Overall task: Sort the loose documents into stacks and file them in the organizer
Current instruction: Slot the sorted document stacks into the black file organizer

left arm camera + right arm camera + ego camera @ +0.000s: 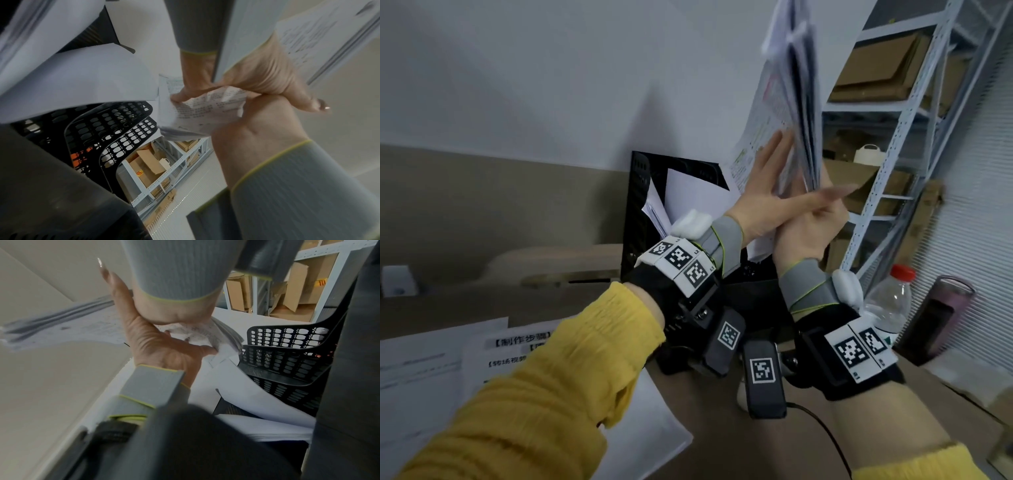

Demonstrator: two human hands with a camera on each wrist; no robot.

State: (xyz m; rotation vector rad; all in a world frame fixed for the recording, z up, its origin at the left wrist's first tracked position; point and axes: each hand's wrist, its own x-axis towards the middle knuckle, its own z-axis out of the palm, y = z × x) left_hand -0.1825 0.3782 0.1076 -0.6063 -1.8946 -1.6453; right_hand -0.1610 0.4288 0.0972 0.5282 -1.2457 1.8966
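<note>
The sheaf of papers (796, 102) I hold up at one o'clock is motion-blurred, its print unreadable, its top cut by the frame edge. My left hand (767, 192) hides the sheaf's lower corner, and my sleeve (544, 394) covers part of the sheets on the worktop (431, 359).

The organizer (640, 205) stands on the desk (448, 305) against the wall, sheets (688, 195) in it. Loose papers (431, 363) lie on the desk to its left; a bottle (890, 301) and cup (935, 318) stand to its right, shelves (893, 113) behind them.
</note>
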